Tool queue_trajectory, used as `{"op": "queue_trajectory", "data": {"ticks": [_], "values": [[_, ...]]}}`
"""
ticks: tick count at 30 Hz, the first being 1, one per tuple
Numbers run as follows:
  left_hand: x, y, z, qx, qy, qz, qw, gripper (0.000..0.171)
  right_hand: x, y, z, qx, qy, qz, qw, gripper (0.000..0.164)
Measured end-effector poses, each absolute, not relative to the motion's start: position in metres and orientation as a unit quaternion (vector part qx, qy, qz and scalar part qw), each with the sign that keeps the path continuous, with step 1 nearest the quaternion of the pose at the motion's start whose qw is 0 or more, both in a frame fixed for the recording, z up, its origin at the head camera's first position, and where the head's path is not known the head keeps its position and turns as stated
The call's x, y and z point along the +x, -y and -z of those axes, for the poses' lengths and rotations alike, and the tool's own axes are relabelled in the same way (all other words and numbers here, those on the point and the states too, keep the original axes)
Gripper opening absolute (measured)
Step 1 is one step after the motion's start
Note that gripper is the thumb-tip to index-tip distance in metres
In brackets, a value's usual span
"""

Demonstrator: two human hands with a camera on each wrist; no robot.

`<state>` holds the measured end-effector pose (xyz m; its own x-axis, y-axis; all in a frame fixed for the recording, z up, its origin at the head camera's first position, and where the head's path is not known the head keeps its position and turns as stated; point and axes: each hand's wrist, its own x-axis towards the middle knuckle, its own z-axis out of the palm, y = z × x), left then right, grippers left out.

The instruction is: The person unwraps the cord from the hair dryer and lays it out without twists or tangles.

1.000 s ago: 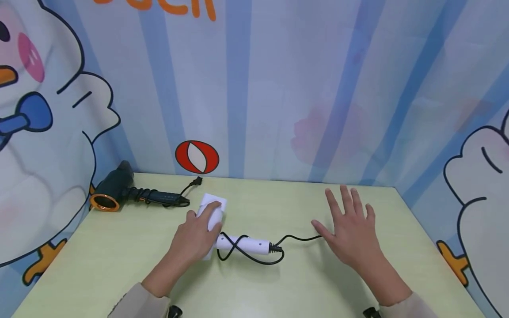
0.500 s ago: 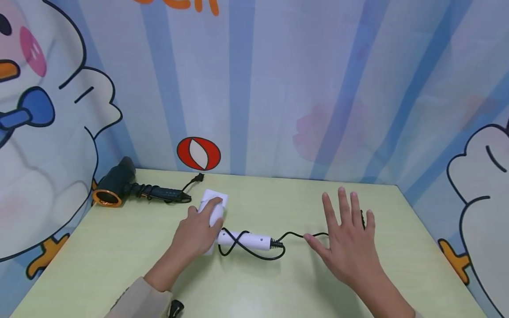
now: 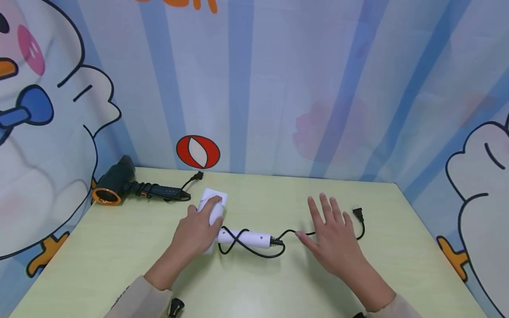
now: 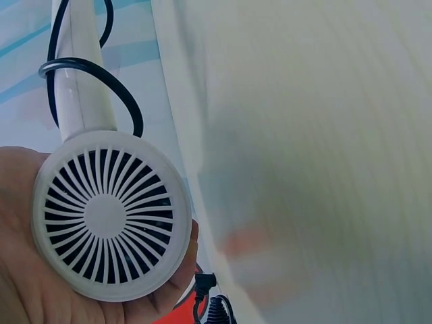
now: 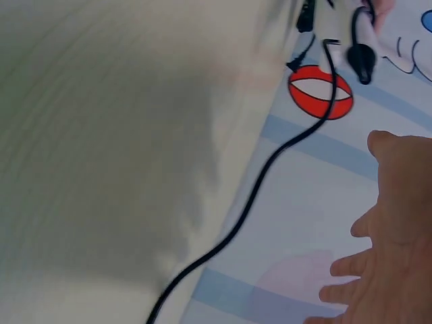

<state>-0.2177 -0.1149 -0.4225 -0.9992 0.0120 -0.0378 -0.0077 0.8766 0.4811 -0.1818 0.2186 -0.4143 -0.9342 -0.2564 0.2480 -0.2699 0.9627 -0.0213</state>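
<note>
My left hand (image 3: pixel 195 234) grips the body of a white hair dryer (image 3: pixel 249 239). In the left wrist view the dryer's round slotted grille (image 4: pixel 105 214) faces the camera, with the palm and fingers behind it. The handle points right in the head view, a black cord (image 3: pixel 254 255) looped loosely around it. My right hand (image 3: pixel 336 243) is over the table to the right, fingers straight and spread, palm down, holding nothing. It overlaps part of the cord, which passes beneath to a black plug (image 3: pixel 358 214). In the right wrist view the cord (image 5: pixel 260 179) runs beside the hand.
A dark hair dryer (image 3: pixel 115 181) with an orange rim lies at the table's back left, its cord wound around the handle and its plug (image 3: pixel 197 176) pointing right. A printed curtain (image 3: pixel 270 88) stands behind the pale table (image 3: pixel 278 291).
My right hand has shifted left, and the plug behind its fingers now shows fully. My left hand and the white hair dryer stay in place; the head view has tilted slightly.
</note>
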Motion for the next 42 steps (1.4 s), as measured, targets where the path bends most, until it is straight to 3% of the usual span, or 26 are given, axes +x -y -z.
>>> {"op": "queue_trajectory", "data": {"ticks": [10, 17, 20, 29, 42], "values": [[-0.217, 0.115, 0.419, -0.002, -0.969, -0.245, 0.025, 0.058, -0.204, -0.213, 0.440, 0.211, 0.975, -0.038, 0.065, 0.070], [-0.217, 0.114, 0.418, -0.002, -0.968, -0.249, 0.022, 0.057, -0.209, -0.209, 0.448, 0.246, 0.967, -0.022, 0.066, 0.021], [-0.217, 0.114, 0.417, 0.000, -0.969, -0.247, 0.022, 0.057, -0.210, -0.208, 0.448, 0.253, 0.966, -0.002, 0.057, 0.010], [-0.216, 0.114, 0.416, 0.001, -0.970, -0.243, 0.025, 0.058, -0.220, -0.209, 0.450, 0.263, 0.963, -0.012, 0.048, 0.009], [-0.215, 0.113, 0.416, 0.000, -0.969, -0.244, 0.030, 0.059, -0.227, -0.214, 0.456, 0.243, 0.967, -0.019, 0.078, 0.030]]}}
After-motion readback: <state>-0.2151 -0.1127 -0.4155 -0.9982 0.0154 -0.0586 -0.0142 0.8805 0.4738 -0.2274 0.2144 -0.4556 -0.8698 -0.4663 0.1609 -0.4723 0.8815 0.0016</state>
